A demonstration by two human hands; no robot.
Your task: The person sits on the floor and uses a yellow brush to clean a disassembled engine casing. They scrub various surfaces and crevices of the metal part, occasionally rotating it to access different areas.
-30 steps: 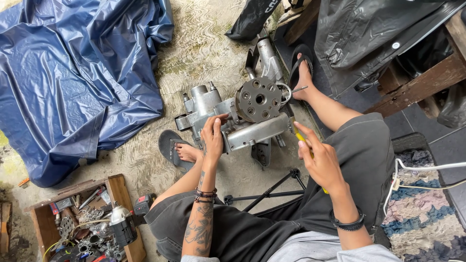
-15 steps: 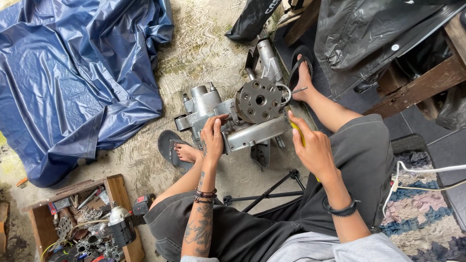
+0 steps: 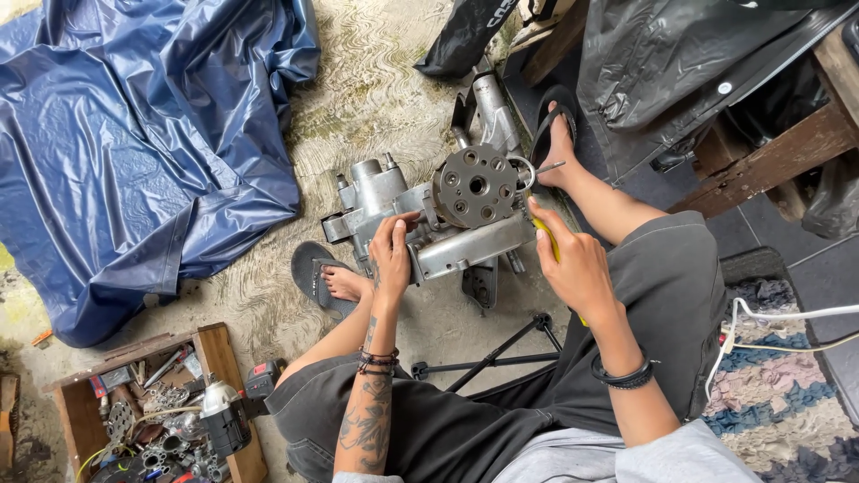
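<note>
Left hand grips the grey engine casing on the floor; right hand closed on a yellow-handled tool — tip beside the round hub.

Engine casing, grey metal, on the floor between two sandalled feet. Left hand grips its near side; right hand holds a yellow-handled tool at its round perforated hub. Blue tarpaulin at the floor's far left; wooden parts box at the near left.
</note>
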